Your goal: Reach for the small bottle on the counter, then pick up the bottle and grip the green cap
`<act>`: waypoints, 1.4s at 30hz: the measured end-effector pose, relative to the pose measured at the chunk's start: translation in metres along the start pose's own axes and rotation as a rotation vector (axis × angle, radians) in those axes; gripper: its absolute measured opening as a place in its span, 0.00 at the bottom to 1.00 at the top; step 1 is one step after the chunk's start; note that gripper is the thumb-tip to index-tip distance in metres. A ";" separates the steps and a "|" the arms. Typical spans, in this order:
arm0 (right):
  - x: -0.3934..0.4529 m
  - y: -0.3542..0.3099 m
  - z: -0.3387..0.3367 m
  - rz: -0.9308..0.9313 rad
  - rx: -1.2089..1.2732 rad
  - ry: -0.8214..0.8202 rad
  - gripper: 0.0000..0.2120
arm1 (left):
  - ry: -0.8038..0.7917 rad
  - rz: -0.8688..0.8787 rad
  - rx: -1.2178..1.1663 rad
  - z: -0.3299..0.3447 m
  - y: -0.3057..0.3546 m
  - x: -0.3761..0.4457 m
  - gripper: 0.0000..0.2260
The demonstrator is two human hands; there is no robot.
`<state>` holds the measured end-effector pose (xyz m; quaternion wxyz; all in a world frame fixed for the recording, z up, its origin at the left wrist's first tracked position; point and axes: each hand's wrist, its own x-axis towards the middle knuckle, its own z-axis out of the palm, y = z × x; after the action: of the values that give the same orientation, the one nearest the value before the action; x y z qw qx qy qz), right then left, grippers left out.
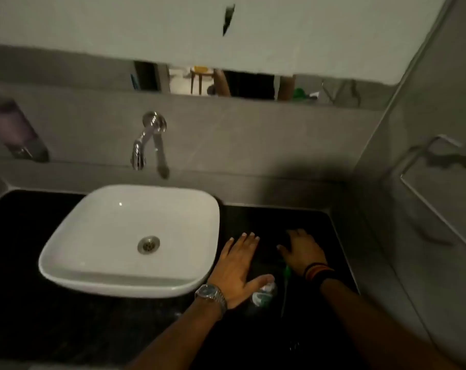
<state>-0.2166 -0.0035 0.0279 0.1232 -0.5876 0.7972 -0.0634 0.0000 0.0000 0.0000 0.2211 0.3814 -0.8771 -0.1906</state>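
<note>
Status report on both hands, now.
Left hand open, flat on black countertop. Right hand curled on dark object, identity unclear. Small clear green-labelled bottle lying between hands.

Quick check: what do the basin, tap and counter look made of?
Basin: glossy white ceramic, judging by the highlight on its rim. Tap: chromed metal, with mirror-like reflections. Counter: probably polished black stone, dark and faintly reflective; the light is too dim to be sure.

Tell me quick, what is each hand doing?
Left hand: open, flat on the black counter.
Right hand: fingers curled on something dark; holding it cannot be told.
</note>
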 end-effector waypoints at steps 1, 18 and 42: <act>0.000 0.007 0.011 0.042 0.024 -0.084 0.24 | -0.054 -0.020 -0.023 0.009 -0.003 -0.003 0.39; 0.029 0.023 0.035 0.313 0.200 -0.264 0.24 | -0.115 -0.209 -0.296 0.066 -0.027 0.009 0.25; -0.087 -0.015 0.033 -0.103 0.609 0.175 0.10 | -0.115 -0.149 -0.233 0.062 -0.030 0.001 0.26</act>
<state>-0.1698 0.0766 0.0100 0.2207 -0.5558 0.7183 -0.3555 -0.0162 -0.0098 -0.0658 0.1984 0.4054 -0.8296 -0.3287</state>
